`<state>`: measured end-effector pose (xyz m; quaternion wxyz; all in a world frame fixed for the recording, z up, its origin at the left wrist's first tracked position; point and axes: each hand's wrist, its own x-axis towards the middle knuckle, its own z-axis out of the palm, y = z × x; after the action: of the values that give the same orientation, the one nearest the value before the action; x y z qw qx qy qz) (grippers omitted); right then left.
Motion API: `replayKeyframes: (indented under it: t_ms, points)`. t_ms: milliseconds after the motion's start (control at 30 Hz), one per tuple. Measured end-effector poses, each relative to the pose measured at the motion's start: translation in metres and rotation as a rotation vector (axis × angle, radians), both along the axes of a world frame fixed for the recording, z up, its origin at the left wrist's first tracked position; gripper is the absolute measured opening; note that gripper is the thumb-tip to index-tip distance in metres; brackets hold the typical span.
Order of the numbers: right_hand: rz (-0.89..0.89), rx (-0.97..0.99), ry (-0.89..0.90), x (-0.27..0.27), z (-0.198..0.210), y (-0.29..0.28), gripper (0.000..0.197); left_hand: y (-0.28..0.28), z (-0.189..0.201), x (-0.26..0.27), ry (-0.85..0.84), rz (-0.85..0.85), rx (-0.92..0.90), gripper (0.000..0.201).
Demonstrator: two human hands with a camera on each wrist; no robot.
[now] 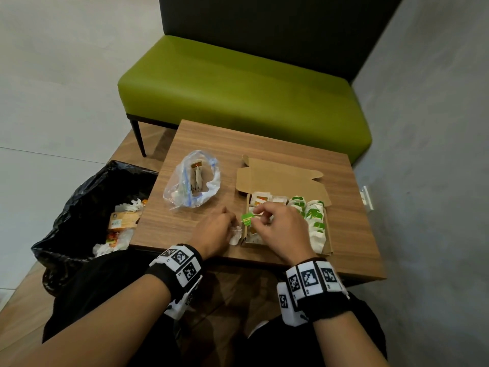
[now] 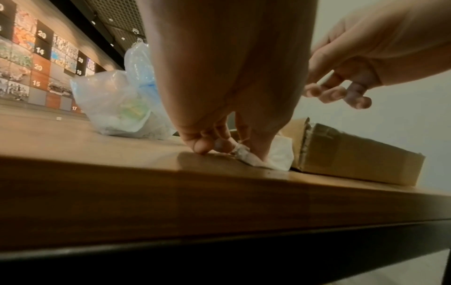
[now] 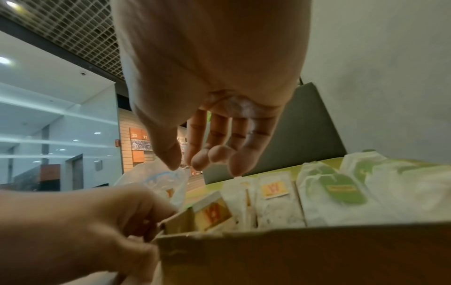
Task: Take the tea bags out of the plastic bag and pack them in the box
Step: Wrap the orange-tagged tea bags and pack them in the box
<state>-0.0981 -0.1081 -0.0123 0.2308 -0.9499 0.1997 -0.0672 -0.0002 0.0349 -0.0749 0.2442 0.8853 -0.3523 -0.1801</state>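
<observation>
An open cardboard box (image 1: pixel 281 178) (image 2: pixel 354 160) (image 3: pixel 292 250) sits on the right of the wooden table (image 1: pixel 264 144), packed with orange-tagged tea bags (image 1: pixel 260 198) (image 3: pixel 275 200) and green-tagged tea bags (image 1: pixel 313 215) (image 3: pixel 341 192). My left hand (image 1: pixel 215 229) (image 2: pixel 214 138) pinches a white tea bag (image 1: pixel 235 235) (image 2: pixel 273 156) on the table against the box's left wall. Its green tag (image 1: pixel 247 218) sits at the wall's top edge. My right hand (image 1: pixel 277 223) (image 3: pixel 207 150) hovers over the box with loosely extended fingers and nothing between them. The clear plastic bag (image 1: pixel 182 192) (image 2: pixel 112 108) lies left of the box with a few tea bags inside.
A black-lined bin (image 1: pixel 87 207) with rubbish stands left of the table. A green bench (image 1: pixel 238 88) is behind the table and a grey wall (image 1: pixel 436 128) is to the right. A small white fitting (image 1: pixel 367 198) is on the wall by the table's right edge.
</observation>
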Motion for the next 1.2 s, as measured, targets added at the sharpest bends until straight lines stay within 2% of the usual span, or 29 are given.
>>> replayKeyframes:
  t_ms: [133,300,433,567,633,767,800,900,1000,1033,1200]
  points:
    - [-0.011,0.041,0.006,-0.002,-0.008,0.015,0.017,0.009,0.002,0.006,0.0,0.052,0.008,0.011]
    - [-0.023,0.065,0.002,-0.003,-0.014,0.023,0.017,0.023,0.003,0.01,0.092,0.129,0.014,0.028]
    - [-0.03,0.081,0.009,-0.007,-0.016,0.03,0.019,0.033,0.006,0.01,0.16,0.143,-0.017,0.011]
    - [-0.04,0.167,-0.03,-0.012,-0.015,0.037,0.019,0.037,0.018,0.006,0.394,0.25,-0.28,0.008]
    - [-0.047,0.245,-0.048,-0.013,-0.015,0.04,0.023,0.038,0.029,0.003,0.458,0.284,-0.423,0.008]
    - [-0.025,0.408,-0.123,-0.014,-0.012,0.044,0.057,0.037,0.056,-0.003,0.523,0.249,-0.616,0.007]
    - [-0.012,0.443,-0.149,-0.014,-0.01,0.045,0.057,0.037,0.062,-0.004,0.541,0.246,-0.651,0.008]
    - [0.008,0.542,-0.233,-0.014,-0.008,0.048,0.031,0.036,0.078,-0.008,0.588,0.258,-0.718,0.011]
    - [0.031,0.725,-0.272,-0.014,-0.002,0.052,0.046,0.037,0.087,-0.008,0.628,0.236,-0.755,0.011]
    - [0.045,0.766,-0.26,-0.013,0.0,0.053,0.046,0.038,0.09,-0.008,0.64,0.224,-0.768,0.01]
    - [0.114,0.851,-0.142,-0.009,0.009,0.063,0.012,0.038,0.112,-0.012,0.647,0.168,-0.858,0.01]
